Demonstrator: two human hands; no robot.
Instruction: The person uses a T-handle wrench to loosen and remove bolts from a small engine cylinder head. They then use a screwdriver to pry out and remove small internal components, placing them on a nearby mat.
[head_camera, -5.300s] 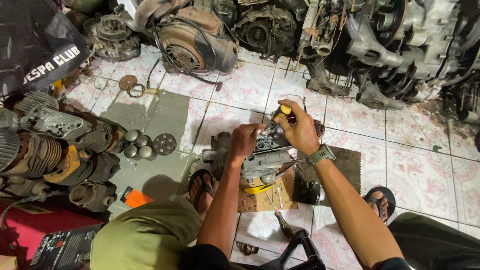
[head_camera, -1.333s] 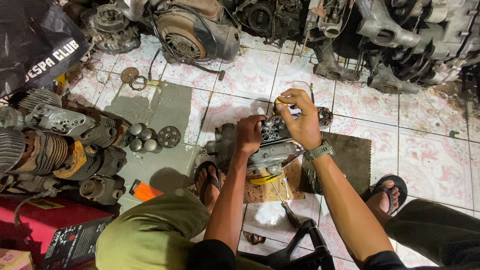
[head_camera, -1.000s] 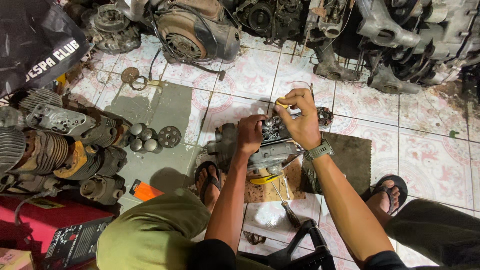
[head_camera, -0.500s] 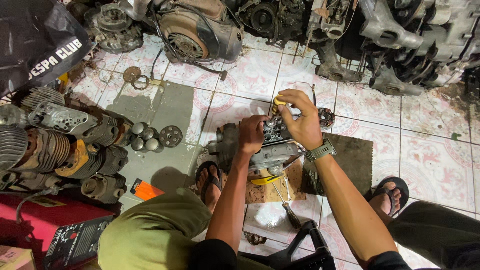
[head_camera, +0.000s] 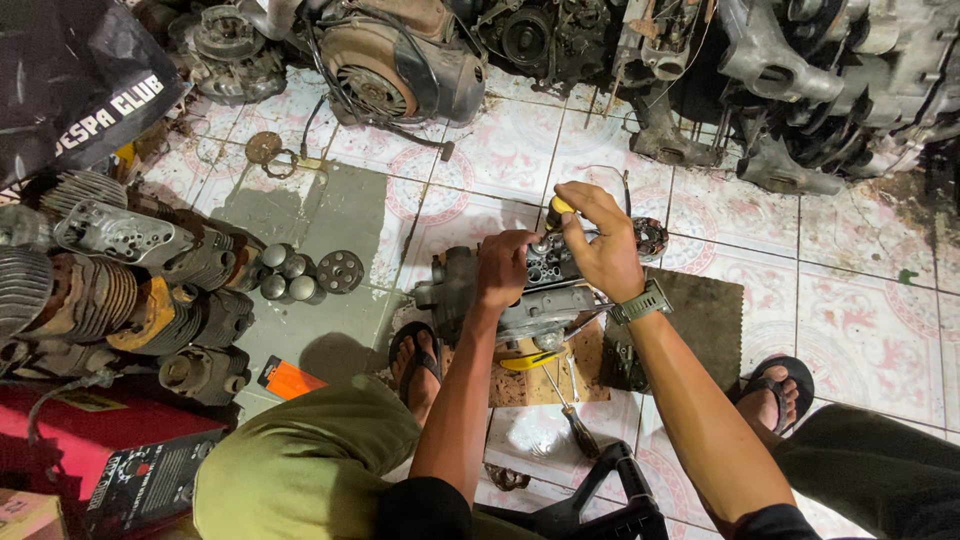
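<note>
- Right hand (head_camera: 600, 250): closed around a yellow-handled screwdriver (head_camera: 556, 212), its handle protruding above the fist.
- Left hand (head_camera: 503, 268): clasped on the engine block (head_camera: 530, 300), just below-left of the tool.
- Engine block: grey, greasy cast metal, irregular, resting on the tiled floor (head_camera: 860, 300).
- Versus half a second earlier: both grips unchanged.

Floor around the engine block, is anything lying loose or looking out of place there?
A dark-handled screwdriver lies loose on the tiles just below the engine block, between the person's sandalled feet. Round metal parts sit scattered on the grey mat.
</note>
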